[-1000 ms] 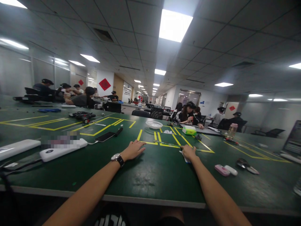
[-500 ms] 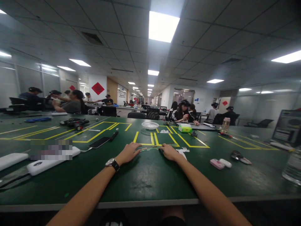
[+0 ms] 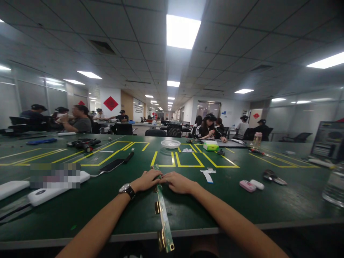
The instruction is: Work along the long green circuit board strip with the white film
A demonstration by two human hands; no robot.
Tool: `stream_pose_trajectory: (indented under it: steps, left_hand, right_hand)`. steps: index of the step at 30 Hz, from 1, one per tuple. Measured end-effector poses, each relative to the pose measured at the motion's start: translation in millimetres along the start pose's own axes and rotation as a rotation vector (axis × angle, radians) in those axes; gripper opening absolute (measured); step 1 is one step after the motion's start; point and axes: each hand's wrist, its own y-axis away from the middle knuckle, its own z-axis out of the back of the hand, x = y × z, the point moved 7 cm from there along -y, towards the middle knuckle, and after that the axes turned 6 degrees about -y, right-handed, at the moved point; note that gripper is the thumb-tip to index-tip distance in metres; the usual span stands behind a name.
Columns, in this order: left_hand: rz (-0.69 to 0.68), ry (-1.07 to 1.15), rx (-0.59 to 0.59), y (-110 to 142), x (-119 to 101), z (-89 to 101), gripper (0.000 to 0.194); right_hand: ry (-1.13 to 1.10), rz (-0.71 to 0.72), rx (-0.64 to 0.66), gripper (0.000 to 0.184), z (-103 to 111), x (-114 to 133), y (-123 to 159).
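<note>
A long, narrow green circuit board (image 3: pixel 164 215) with gold-coloured flaps along its left side points toward me. Its near end reaches past the table's front edge. My left hand (image 3: pixel 146 180) grips the board from the left near its far end. From the right, my right hand (image 3: pixel 177 182) holds the same stretch, its fingers close to those of the left. The fingers cover part of the board, and its far tip shows beyond them. White scraps with a blue end (image 3: pixel 207 175) lie to the right of my right hand.
A white plate (image 3: pixel 170 144) and a green tissue pack (image 3: pixel 211 145) sit farther back. On the left are a phone (image 3: pixel 113 164) and a white power strip (image 3: pixel 57 190). A pink case (image 3: pixel 247 185) lies right, near a glass jar (image 3: pixel 334 190). Other people sit beyond the table.
The circuit board has turned from lying crosswise to pointing toward me. My hands have come together on it, the right one moving left and nearer.
</note>
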Motion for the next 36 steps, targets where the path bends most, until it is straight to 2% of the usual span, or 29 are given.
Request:
stream_pose_trajectory:
  steps: [2,3,5,7,9,10,12,14,17,19,22,23,25,28,32,36]
  left_hand:
    - [-0.007,-0.010,0.020,0.7,-1.4,-1.3,0.037]
    - [-0.004,-0.016,0.020,0.9,-1.5,-1.0,0.040]
    - [0.012,-0.033,0.015,1.0,-0.4,-0.2,0.044]
    - [0.048,-0.052,0.002,0.6,3.5,0.1,0.047]
    - [0.107,-0.070,0.006,0.2,9.9,-1.7,0.051]
    - [0.134,-0.075,0.018,0.1,13.0,-3.5,0.052]
    - [0.167,-0.078,0.050,0.3,17.2,-7.0,0.054]
    - [0.171,-0.077,0.070,1.0,18.2,-8.3,0.055]
    - [0.171,-0.066,0.081,2.5,17.6,-6.8,0.054]
    - [0.160,-0.052,0.087,3.3,16.3,-6.0,0.053]
    - [0.122,-0.035,0.086,3.2,13.5,-6.0,0.050]
    - [0.113,-0.032,0.084,2.9,12.9,-6.3,0.049]
    - [0.107,-0.031,0.082,2.2,12.7,-7.1,0.047]
    - [0.105,-0.032,0.083,1.1,12.9,-8.2,0.046]
    - [0.092,-0.034,0.073,0.3,12.5,-8.2,0.046]
    - [0.093,-0.032,0.078,1.0,12.1,-8.2,0.048]
  right_hand:
    - [0.099,-0.116,-0.035,0.043,11.6,-14.6,3.4]
    - [0.168,-0.230,-0.075,0.038,22.2,-27.9,10.0]
    - [0.326,-0.546,-0.180,0.031,50.4,-60.7,35.9]
    - [0.456,-0.894,-0.242,0.028,76.2,-90.9,75.3]
    - [0.517,-1.186,-0.235,0.029,90.6,-111.9,115.3]
    - [0.508,-1.288,-0.202,0.030,91.9,-119.1,131.0]
    - [0.457,-1.394,-0.125,0.034,87.0,-127.4,148.8]
    - [0.404,-1.375,-0.065,0.037,77.0,-128.5,146.6]
    - [0.357,-1.208,-0.018,0.031,59.7,-119.5,116.6]
    - [0.268,-0.960,0.006,0.027,43.7,-105.4,84.0]
    - [0.084,-0.509,-0.027,0.028,23.6,-70.7,40.0]
    - [0.033,-0.398,-0.045,0.028,19.2,-59.9,31.0]
    - [-0.029,-0.272,-0.066,0.028,13.1,-44.6,20.6]
    - [-0.045,-0.194,-0.089,0.031,10.2,-32.8,15.8]
    - [0.039,-0.202,-0.141,0.036,12.0,-31.8,17.1]
    - [0.080,-0.187,-0.068,0.034,3.4,-30.4,14.6]
